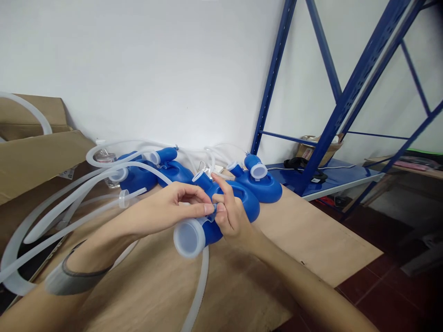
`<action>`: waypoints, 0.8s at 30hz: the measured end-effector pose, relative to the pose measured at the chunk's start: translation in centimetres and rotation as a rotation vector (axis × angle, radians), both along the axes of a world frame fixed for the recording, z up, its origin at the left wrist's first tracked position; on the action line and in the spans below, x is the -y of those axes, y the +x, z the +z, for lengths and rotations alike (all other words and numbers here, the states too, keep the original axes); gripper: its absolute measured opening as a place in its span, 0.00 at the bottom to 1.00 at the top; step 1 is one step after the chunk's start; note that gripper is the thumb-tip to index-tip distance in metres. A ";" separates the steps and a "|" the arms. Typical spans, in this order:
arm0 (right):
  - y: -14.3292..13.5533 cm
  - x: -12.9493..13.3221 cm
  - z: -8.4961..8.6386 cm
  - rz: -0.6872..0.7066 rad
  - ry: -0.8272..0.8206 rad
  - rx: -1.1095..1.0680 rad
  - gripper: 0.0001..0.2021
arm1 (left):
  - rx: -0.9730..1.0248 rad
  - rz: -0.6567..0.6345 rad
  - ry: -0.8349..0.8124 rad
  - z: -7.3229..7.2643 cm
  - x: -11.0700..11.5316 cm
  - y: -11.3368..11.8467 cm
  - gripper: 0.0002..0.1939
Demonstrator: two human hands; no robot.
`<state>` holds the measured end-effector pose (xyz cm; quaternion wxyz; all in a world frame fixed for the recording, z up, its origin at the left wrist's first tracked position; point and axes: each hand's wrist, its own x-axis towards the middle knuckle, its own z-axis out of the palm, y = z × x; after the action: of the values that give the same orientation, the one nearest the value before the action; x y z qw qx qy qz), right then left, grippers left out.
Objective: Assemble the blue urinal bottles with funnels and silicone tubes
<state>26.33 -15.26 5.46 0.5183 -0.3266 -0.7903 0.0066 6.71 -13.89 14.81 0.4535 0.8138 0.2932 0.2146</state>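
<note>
Both of my hands meet at a small blue clip [215, 208] beside a blue cup-shaped part with a white translucent cap [189, 238]. My left hand [176, 203] pinches the clip from the left. From the right, my right hand [231, 210] presses it with the thumb, its index finger raised. Just behind lies a blue plastic bottle [252, 203] with an open neck. A translucent tube [200, 290] runs from below the capped part toward the table's front. My fingers hide part of the clip.
More blue bottles [268, 189] with caps and coiled tubes [79, 184] lie along the wall. An open cardboard box [44, 161] stands at the left. A blue metal rack [325, 133] rises at the right, beyond the wooden table [311, 240].
</note>
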 end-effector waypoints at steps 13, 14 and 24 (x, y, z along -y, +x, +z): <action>0.3 -0.3 0.9 -0.092 -0.079 -0.051 0.16 | -0.180 0.165 0.439 -2.3 -0.9 0.4 0.10; 0.3 -0.4 0.9 -0.084 -0.077 -0.053 0.16 | -0.168 0.179 0.455 -2.2 -1.0 0.4 0.10; 0.6 -0.2 1.6 -0.029 -0.086 -0.149 0.13 | 0.034 0.310 0.651 -2.4 -0.2 1.1 0.07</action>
<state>26.89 -15.02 7.08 0.5611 -0.3587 -0.7438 0.0571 7.84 -13.66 12.42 0.1375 0.8578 0.3220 0.3764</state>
